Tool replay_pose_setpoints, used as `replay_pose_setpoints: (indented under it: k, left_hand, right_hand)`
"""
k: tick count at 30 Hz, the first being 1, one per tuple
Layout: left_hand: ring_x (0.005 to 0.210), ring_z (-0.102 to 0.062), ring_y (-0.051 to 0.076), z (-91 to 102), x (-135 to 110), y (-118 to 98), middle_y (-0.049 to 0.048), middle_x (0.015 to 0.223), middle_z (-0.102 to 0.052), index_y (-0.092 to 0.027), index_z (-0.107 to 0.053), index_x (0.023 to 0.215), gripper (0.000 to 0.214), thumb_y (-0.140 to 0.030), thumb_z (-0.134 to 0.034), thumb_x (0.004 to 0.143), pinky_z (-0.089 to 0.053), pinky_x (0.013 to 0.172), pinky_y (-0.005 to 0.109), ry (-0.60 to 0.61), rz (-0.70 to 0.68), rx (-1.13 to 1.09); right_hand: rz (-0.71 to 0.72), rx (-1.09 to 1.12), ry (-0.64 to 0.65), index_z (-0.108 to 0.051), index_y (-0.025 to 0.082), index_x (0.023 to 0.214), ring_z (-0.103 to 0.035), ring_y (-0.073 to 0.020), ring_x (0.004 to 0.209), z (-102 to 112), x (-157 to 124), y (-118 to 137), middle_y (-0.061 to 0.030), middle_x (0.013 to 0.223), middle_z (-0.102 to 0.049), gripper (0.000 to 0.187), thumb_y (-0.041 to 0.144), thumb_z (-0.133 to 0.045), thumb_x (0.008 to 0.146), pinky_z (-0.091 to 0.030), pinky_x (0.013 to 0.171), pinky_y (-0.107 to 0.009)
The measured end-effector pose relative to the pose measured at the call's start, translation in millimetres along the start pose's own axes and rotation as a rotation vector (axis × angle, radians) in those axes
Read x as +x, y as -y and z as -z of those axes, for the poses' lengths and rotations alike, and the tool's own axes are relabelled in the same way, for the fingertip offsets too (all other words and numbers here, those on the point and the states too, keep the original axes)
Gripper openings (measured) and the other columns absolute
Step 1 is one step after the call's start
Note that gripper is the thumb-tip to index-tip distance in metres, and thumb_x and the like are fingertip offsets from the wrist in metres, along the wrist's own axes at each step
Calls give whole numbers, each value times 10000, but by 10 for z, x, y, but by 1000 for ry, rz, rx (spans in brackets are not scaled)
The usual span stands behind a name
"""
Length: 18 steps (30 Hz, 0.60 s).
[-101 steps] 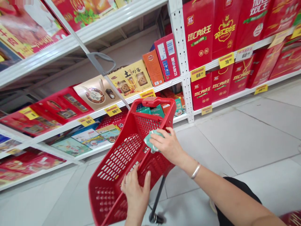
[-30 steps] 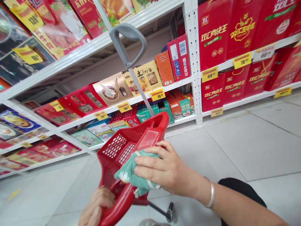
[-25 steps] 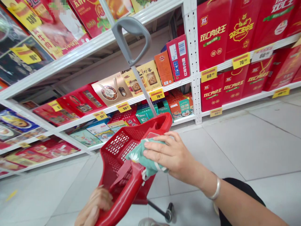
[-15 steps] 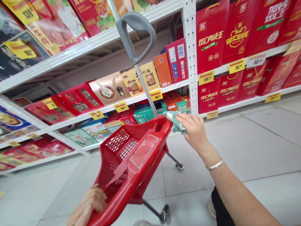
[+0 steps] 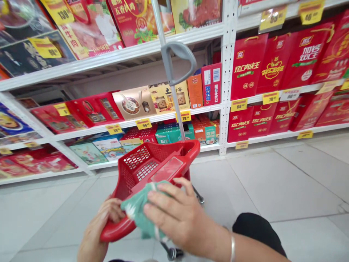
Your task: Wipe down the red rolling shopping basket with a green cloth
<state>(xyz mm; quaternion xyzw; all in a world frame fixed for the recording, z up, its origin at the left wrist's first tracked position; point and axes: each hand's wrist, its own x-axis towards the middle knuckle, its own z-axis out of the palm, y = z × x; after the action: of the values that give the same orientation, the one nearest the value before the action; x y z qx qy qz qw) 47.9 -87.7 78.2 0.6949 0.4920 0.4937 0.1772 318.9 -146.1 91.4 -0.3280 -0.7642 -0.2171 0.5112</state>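
A red plastic shopping basket (image 5: 141, 171) on wheels stands tilted in front of me, its grey pull handle (image 5: 177, 62) rising above it. My left hand (image 5: 95, 236) grips the near rim of the basket, fingers curled round it. My right hand (image 5: 177, 214) presses a green patterned cloth (image 5: 136, 209) flat against the near rim, fingers spread over the cloth. A silver bracelet sits on my right wrist.
White shelving (image 5: 163, 40) holds red gift boxes (image 5: 251, 69), boxed food sets (image 5: 131, 103) and yellow price tags (image 5: 238, 104). A white upright post (image 5: 225, 91) divides the shelves. Pale floor tiles (image 5: 286, 178) stretch to the right. A basket wheel (image 5: 171, 253) sits near my knee.
My right hand has brought the cloth back from the far rim by the handle post to the near rim. The basket sits lower and farther, and my left hand keeps its grip.
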Motion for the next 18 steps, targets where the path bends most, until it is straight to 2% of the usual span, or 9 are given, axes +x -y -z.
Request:
replay_pose_setpoints:
  k: [2, 4, 7, 10, 13, 18]
  left_hand:
    - [840, -656, 239, 19, 17, 100, 51, 682, -686, -261, -630, 537, 536, -659, -536, 884, -488, 1039, 344, 46, -32, -41]
    - [884, -662, 248, 29, 34, 147, 58, 747, -719, -254, -670, 593, 489, -615, -537, 895, -486, 1045, 353, 79, -38, -67]
    - [919, -666, 274, 28, 55, 111, 67, 727, -709, -255, -630, 570, 477, -569, -508, 908, -474, 1073, 413, 116, -35, -100]
    - [957, -666, 294, 27, 62, 46, 70, 696, -704, -262, -589, 537, 467, -537, -483, 900, -412, 1151, 478, 135, -23, -146]
    - [1035, -657, 310, 40, 45, 44, 77, 732, -730, -273, -588, 535, 433, -517, -477, 875, -310, 1229, 514, 110, 14, -164]
    - [1123, -650, 315, 69, -32, 108, 76, 820, -770, -289, -594, 541, 383, -488, -481, 848, -242, 1267, 501, 31, 74, -219]
  right_hand:
    - [82, -48, 18, -734, 264, 1161, -573, -183, 1249, -200, -13, 148, 19, 1334, -719, 210, 244, -553, 1055, -309, 1170, -437]
    - [116, -80, 23, -738, 286, 1152, -577, -176, 1235, -330, -33, 180, 26, 1350, -714, 211, 252, -553, 1059, -327, 1152, -435]
    - [102, -90, 26, -738, 285, 1155, -585, -178, 1234, -349, -70, 73, 9, 1308, -743, 230, 227, -536, 1063, -337, 1133, -418]
    - [65, -97, 71, -710, 257, 1250, -590, -203, 1253, -227, -137, -176, -42, 1291, -751, 284, 168, -564, 1024, -356, 1101, -412]
    - [46, -124, 116, -664, 233, 1349, -605, -229, 1244, -65, -234, -555, -89, 1305, -740, 448, 62, -556, 948, -407, 1032, -408]
    - [-70, -383, 212, -695, 211, 1309, -636, -260, 1115, 282, -327, -1206, -106, 1256, -756, 591, -25, -506, 801, -449, 899, -410]
